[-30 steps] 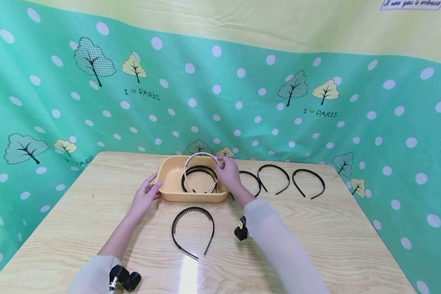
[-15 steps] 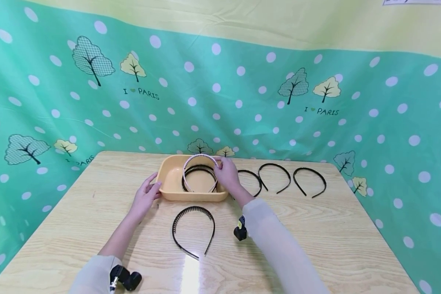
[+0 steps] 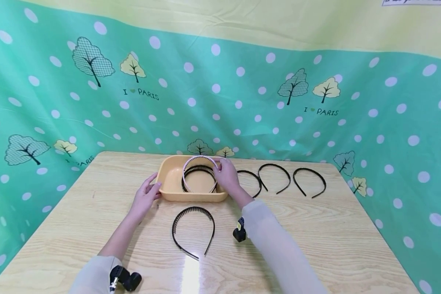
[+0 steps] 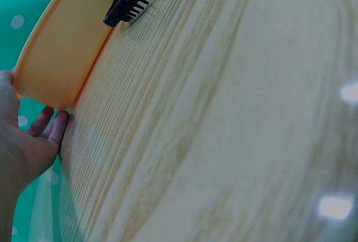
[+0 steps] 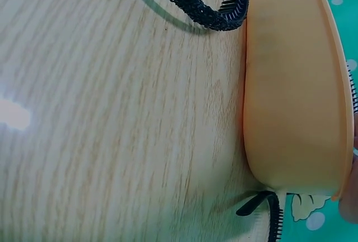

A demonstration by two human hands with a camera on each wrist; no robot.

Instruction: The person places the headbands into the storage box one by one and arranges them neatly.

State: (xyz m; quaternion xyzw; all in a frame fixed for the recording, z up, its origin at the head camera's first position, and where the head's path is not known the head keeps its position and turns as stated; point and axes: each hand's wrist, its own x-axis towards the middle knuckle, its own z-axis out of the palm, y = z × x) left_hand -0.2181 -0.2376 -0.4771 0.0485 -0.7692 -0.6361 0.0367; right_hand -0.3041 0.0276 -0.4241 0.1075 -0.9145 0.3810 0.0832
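A light orange plastic basin (image 3: 170,179) stands at the back of the table, with a black toothed headband (image 3: 202,167) inside it. At the basin's right end my right hand (image 3: 226,173) pinches a pale pink headband (image 3: 200,157) by its side, its lower part down inside the basin. My left hand (image 3: 145,197) holds the basin's left end, thumb near the rim and fingers lower down. Only a bit of the right hand (image 5: 349,197) shows at the edge of the right wrist view. In front of the basin another black toothed headband (image 3: 192,208) lies on the table.
To the right of the basin lie more black headbands, one (image 3: 258,179) partly behind my right arm, one (image 3: 287,175) in the middle and one (image 3: 321,179) farthest right. A green dotted cloth (image 3: 239,122) hangs behind the wooden table (image 3: 297,232).
The pale pink headband has come down slightly into the basin with my right hand. My left hand stays at the basin's left end.
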